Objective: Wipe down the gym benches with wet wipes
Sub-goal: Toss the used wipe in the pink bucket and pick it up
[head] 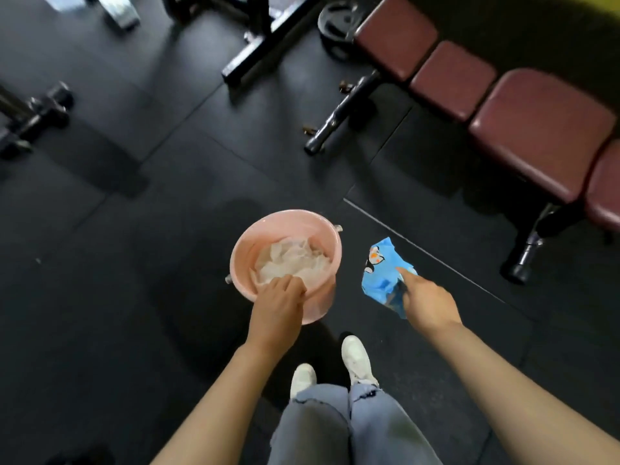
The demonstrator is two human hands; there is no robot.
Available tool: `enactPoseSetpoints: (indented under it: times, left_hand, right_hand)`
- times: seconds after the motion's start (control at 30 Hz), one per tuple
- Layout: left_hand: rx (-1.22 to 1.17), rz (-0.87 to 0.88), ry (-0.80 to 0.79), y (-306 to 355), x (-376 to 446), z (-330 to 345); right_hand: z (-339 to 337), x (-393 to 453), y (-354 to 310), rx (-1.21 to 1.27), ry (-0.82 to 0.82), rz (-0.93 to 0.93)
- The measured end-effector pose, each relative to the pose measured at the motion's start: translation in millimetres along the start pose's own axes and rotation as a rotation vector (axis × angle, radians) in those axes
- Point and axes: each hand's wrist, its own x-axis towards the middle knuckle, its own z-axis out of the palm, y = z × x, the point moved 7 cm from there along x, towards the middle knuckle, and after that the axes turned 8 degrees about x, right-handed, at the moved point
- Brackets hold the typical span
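1. We grip the pink bucket (265,236) by its near rim with our left hand (278,307), likely to carry the used wipes (288,260) inside.
2. Right of the bucket, our right hand (426,300) pinches the blue wipe packet (380,273), index finger extended.
3. Beyond the bucket, right, the maroon bench (536,129) waits for wiping.

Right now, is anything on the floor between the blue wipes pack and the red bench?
Nothing visible blocks the way. The right hand holds the wipes pack, and only bare black floor lies between it and the bench. The pink bucket sits off to the left, gripped by the left hand.
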Motion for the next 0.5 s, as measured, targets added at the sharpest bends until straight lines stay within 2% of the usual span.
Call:
enactPoseSetpoints:
  times: [0.13, 0.27, 0.5]
  left_hand:
    - [0.048, 0.221, 0.061, 36, -8, -56]
    - [0.087, 0.342, 0.073, 71, -15, -94]
    - [0.108, 0.617, 0.053, 166, -21, -115]
  right_hand:
    - [-42, -58, 9, 0.050, 0.114, 0.086]
    - [-72, -116, 29, 0.162, 0.268, 0.170]
    - [-96, -210, 94, 0.286, 0.428, 0.359]
